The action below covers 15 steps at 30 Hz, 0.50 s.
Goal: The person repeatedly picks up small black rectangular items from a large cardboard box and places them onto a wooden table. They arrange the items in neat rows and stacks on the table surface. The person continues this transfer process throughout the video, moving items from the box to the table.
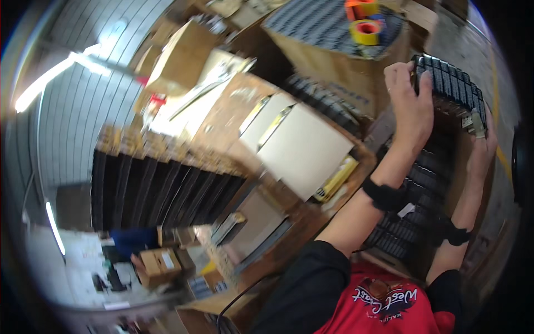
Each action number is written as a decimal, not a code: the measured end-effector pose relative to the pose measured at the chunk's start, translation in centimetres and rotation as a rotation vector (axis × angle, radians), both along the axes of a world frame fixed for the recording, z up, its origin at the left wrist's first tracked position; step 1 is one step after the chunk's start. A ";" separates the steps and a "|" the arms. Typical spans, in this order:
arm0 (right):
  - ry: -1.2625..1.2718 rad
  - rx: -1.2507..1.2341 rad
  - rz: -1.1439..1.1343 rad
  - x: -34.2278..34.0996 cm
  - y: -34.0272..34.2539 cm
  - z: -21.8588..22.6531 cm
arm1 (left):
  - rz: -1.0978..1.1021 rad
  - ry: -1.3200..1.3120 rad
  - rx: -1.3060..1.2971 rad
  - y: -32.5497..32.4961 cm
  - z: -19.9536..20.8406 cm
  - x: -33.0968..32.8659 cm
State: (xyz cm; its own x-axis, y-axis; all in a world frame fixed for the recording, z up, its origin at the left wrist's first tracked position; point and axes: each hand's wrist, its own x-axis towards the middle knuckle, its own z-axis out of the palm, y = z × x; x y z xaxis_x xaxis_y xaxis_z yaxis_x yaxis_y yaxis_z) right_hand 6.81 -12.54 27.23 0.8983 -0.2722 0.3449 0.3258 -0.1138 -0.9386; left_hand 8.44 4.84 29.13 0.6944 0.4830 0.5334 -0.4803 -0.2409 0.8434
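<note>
My left hand is closed on the left end of a bundle of black, shiny packs, the thumb along its near side. At the other end, my right hand grips it, its fingers partly hidden. A small pale, greenish piece, too blurred to name, shows beside the right hand. The bundle is tilted and held above an open cardboard carton. Inside the carton lie rows of similar black packs. Both wrists wear black bands.
Left of my arms is a wooden worktable with white-topped stacks and a row of black, cardboard-edged pieces. Tape rolls sit on a large carton beyond. Lower left, a person in blue holds a cardboard box.
</note>
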 end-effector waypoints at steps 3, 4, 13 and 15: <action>0.019 -0.203 0.295 -5.5 9.3 2.5 | 0.084 0.122 0.033 10.7 -0.5 -8.8; -0.008 -0.393 0.326 -7.3 12.8 2.2 | 0.009 0.205 -0.135 14.3 -1.9 -12.3; 0.314 -0.718 1.046 -21.9 33.8 -8.1 | 0.302 0.587 -0.401 32.9 -14.9 -41.0; 0.359 -0.628 1.159 -22.3 36.8 -12.1 | 0.408 0.662 -0.340 35.3 -17.2 -43.1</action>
State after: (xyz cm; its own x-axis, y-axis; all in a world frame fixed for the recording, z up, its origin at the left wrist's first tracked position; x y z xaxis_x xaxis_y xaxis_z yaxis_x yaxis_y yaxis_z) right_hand -15.50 24.26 15.10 0.5672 0.8061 -0.1687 0.2765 -0.3794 -0.8829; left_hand -34.69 40.12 11.93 0.5487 0.8240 -0.1415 0.2075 0.0297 0.9778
